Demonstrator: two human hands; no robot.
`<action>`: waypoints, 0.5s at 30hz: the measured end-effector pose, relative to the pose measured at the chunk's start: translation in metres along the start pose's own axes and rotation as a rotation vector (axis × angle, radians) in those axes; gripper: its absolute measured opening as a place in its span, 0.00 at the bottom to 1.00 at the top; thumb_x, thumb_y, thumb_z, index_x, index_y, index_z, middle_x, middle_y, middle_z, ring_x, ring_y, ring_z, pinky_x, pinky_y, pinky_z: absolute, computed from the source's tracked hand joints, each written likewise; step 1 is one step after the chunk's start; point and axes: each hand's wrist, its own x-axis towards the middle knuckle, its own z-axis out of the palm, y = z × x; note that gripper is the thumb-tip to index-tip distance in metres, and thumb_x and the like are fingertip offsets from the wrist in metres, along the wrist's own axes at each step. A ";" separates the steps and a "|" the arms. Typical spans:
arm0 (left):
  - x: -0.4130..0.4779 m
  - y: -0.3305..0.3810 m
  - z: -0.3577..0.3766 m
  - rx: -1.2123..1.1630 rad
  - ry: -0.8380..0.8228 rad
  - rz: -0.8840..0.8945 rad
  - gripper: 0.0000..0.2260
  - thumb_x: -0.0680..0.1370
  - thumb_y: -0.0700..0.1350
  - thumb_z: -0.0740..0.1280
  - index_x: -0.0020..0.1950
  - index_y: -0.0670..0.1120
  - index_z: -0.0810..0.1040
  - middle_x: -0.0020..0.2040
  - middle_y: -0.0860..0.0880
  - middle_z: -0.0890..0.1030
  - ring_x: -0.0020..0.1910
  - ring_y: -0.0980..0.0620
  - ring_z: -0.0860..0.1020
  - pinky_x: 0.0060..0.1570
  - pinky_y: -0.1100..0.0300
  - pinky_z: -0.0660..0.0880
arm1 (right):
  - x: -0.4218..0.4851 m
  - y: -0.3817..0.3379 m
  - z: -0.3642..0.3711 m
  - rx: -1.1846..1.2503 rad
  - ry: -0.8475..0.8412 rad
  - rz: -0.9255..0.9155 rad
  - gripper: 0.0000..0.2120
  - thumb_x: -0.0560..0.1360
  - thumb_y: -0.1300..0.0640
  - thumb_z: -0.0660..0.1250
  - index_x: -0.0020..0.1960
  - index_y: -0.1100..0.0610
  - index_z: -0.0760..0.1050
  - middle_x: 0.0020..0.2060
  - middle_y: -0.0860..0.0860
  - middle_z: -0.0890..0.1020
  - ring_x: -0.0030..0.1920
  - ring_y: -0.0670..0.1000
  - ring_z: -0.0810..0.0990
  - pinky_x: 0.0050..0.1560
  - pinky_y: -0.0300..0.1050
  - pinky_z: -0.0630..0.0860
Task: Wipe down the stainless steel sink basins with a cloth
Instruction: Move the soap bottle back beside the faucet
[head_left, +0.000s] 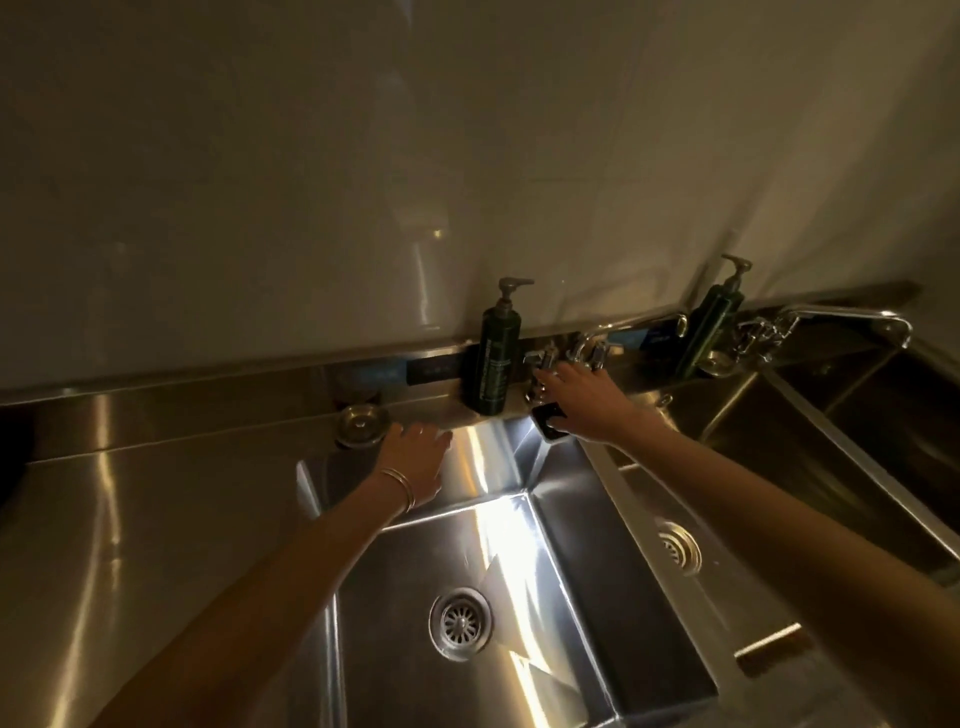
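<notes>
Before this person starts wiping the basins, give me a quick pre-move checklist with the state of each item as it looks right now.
1. Cloth in hand: not ok. No cloth shows in either hand or anywhere in view.
2. Left hand free: ok. It lies open, palm down, at the back rim of the left basin.
3. Right hand free: cannot tell. It reaches to the faucet handles, with a small dark object under the palm.
4. Left basin empty: ok. Only the drain strainer shows.
5. Water off: cannot tell. No stream is visible, but glare covers the basin.
6. Soap bottle clear of the basin: ok. It stands upright on the back ledge.
</notes>
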 end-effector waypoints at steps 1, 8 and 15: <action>0.013 0.003 0.002 -0.015 0.005 -0.009 0.27 0.76 0.53 0.62 0.73 0.50 0.58 0.70 0.46 0.67 0.67 0.46 0.66 0.65 0.48 0.61 | 0.014 0.009 -0.001 0.057 -0.005 -0.002 0.32 0.75 0.47 0.66 0.75 0.53 0.57 0.70 0.56 0.67 0.69 0.57 0.67 0.66 0.58 0.66; 0.088 0.015 0.014 -0.177 0.030 -0.187 0.34 0.74 0.63 0.62 0.75 0.48 0.57 0.72 0.47 0.65 0.70 0.45 0.64 0.67 0.47 0.59 | 0.096 0.045 0.002 0.316 0.041 -0.057 0.38 0.72 0.44 0.70 0.75 0.56 0.57 0.69 0.58 0.69 0.66 0.59 0.71 0.64 0.59 0.71; 0.115 0.018 0.036 -0.140 -0.032 -0.247 0.34 0.75 0.63 0.61 0.74 0.46 0.58 0.71 0.45 0.66 0.68 0.44 0.65 0.65 0.47 0.60 | 0.142 0.053 0.009 0.517 -0.004 -0.114 0.36 0.72 0.45 0.71 0.73 0.55 0.61 0.68 0.57 0.72 0.67 0.58 0.70 0.66 0.62 0.68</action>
